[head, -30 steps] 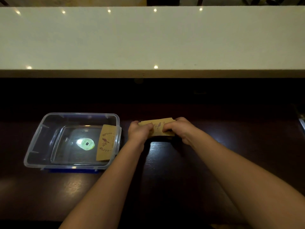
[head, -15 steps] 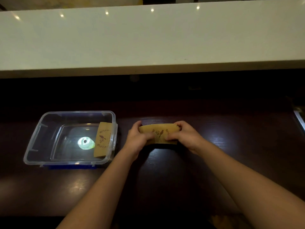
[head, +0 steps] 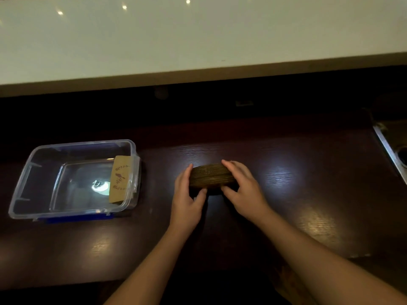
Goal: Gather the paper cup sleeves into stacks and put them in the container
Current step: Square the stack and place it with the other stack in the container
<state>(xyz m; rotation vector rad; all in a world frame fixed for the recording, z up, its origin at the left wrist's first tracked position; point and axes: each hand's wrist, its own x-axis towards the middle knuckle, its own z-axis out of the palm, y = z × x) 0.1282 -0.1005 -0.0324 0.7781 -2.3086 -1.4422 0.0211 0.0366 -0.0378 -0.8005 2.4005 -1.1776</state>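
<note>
A stack of brown paper cup sleeves [head: 210,176] stands on edge on the dark wooden counter [head: 308,194], its layered edges facing me. My left hand [head: 187,197] grips its left end and my right hand [head: 242,190] grips its right end. To the left sits a clear plastic container [head: 28,172]. Inside it, another stack of sleeves [head: 119,179] with a printed bird design leans against the right wall.
A raised white countertop [head: 198,36] runs across the back, with a dark recess under it. A metal sink edge [head: 389,148] shows at the far right. A blue lid [head: 77,219] lies under the container.
The stack has been turned from its printed face showing to its layered edges showing. Both hands kept hold of it, with the fingers now curled over the top.
</note>
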